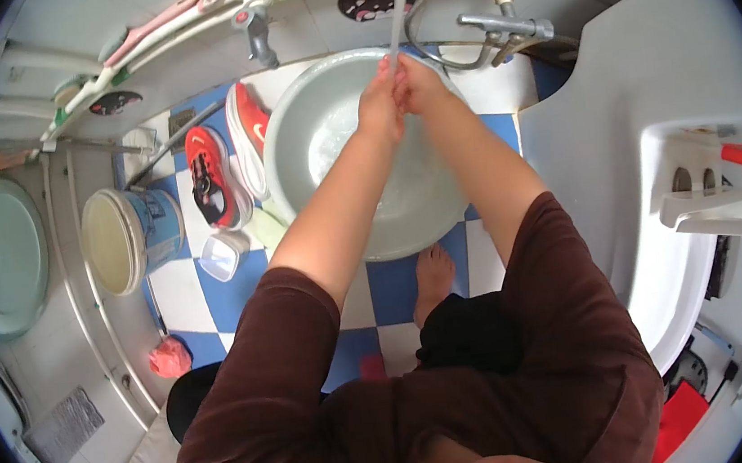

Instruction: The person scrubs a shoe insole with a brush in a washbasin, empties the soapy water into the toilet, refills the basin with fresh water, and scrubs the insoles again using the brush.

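My left hand (381, 104) and my right hand (418, 84) are pressed together over the back part of a large pale green basin (286, 114). The fingers of both are curled in against each other, and anything between them is hidden. A thin stream of water (402, 11) falls from above onto the hands. Water inside the basin catches bright glare. The basin stands on the floor in front of my bare foot (435, 277).
Left of the basin lie red-and-white sneakers (213, 171), a clear plastic tub (223, 256) and a bucket (112, 242). Taps (256, 36) and pipes run along the back wall. A white sink (667, 291) is on the right. The floor has blue and white tiles (181, 298).
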A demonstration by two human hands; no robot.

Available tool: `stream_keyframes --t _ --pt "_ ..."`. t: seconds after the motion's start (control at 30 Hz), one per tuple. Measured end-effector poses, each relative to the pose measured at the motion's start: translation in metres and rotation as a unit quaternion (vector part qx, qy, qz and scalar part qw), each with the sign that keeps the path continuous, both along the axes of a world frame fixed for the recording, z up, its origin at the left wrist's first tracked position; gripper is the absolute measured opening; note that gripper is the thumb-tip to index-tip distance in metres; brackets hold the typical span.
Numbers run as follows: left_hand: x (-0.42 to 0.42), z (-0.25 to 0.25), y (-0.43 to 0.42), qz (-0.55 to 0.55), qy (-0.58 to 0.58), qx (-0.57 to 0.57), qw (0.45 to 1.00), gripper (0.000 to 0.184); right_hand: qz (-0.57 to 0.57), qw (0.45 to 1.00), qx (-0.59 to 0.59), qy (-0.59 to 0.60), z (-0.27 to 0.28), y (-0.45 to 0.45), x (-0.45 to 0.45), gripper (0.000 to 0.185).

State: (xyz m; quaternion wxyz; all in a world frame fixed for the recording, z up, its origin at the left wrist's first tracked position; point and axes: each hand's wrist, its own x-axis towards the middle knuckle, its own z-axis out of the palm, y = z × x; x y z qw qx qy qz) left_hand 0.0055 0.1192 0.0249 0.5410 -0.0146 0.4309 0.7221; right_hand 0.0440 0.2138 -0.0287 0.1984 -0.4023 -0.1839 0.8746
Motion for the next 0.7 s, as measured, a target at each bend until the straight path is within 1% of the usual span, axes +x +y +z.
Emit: stream_keyframes --t 0.03,0.07,0.1,0.17,0.2,0.27,0.3,0.33,0.37,0.4,0.43,0.47,0.53,0.57,0.63,0.67,0.7 --pt "-0.006 -0.001 -0.008 -0.021 -0.011 -0.038 0.999 0.025 0.025 0.999 -0.025 0.029 0.001 -0.002 0.003 0.029" --pt "-0.013 -0.002 -0.018 -0.040 -0.021 -0.075 0.996 0.025 0.055 0.997 0.011 0.049 -0.003 -0.002 0.007 0.024" --pt "-0.017 0.000 -0.032 -0.054 0.046 -0.113 0.991 0.023 0.044 0.998 -0.003 0.042 -0.003 -0.001 0.009 0.024" --pt "-0.021 0.006 -0.061 -0.086 0.176 -0.189 0.962 0.023 0.019 0.999 -0.027 0.027 0.002 0.003 0.012 0.023" --pt "-0.026 0.005 -0.076 -0.090 0.238 -0.203 0.945 0.021 0.037 0.998 0.049 -0.001 -0.004 0.007 0.015 0.024" --pt "-0.043 -0.008 -0.116 -0.100 0.359 -0.232 0.899 0.020 0.072 0.976 0.200 -0.052 -0.019 0.017 0.023 0.026" --pt "-0.056 -0.029 -0.138 -0.023 0.486 -0.217 0.846 0.017 0.073 0.958 0.260 -0.093 -0.023 0.020 0.027 0.026" --pt "-0.069 -0.045 -0.159 0.051 0.601 -0.196 0.773 0.015 0.072 0.936 0.318 -0.134 -0.025 0.024 0.031 0.026" --pt "-0.075 -0.036 -0.180 0.096 0.572 -0.252 0.775 0.015 0.074 0.907 0.375 -0.175 -0.027 0.022 0.037 0.027" --pt "-0.081 -0.024 -0.198 0.142 0.540 -0.304 0.772 0.017 0.093 0.895 0.381 -0.214 -0.025 0.020 0.043 0.026" --pt "-0.088 -0.018 -0.216 0.150 0.540 -0.337 0.756 0.020 0.109 0.879 0.389 -0.253 -0.019 0.019 0.049 0.026" --pt "-0.105 -0.051 -0.242 0.133 0.486 -0.390 0.770 0.031 0.126 0.862 0.394 -0.292 -0.013 0.014 0.053 0.026" --pt "-0.107 -0.107 -0.289 0.060 0.435 -0.534 0.722 0.040 0.290 0.823 0.366 -0.324 0.002 0.006 0.056 0.026" --pt "-0.105 -0.121 -0.300 0.021 0.405 -0.598 0.691 0.044 0.368 0.793 0.348 -0.337 0.006 0.002 0.060 0.025" --pt "-0.089 -0.116 -0.305 -0.095 0.350 -0.683 0.634 0.063 0.422 0.725 0.448 -0.309 0.006 -0.018 0.068 0.025" --pt "-0.080 -0.112 -0.303 -0.111 0.305 -0.711 0.624 0.071 0.446 0.686 0.495 -0.292 0.007 -0.030 0.072 0.026" --pt "-0.072 -0.105 -0.301 -0.129 0.260 -0.736 0.612 0.078 0.468 0.665 0.510 -0.280 0.014 -0.043 0.073 0.025"
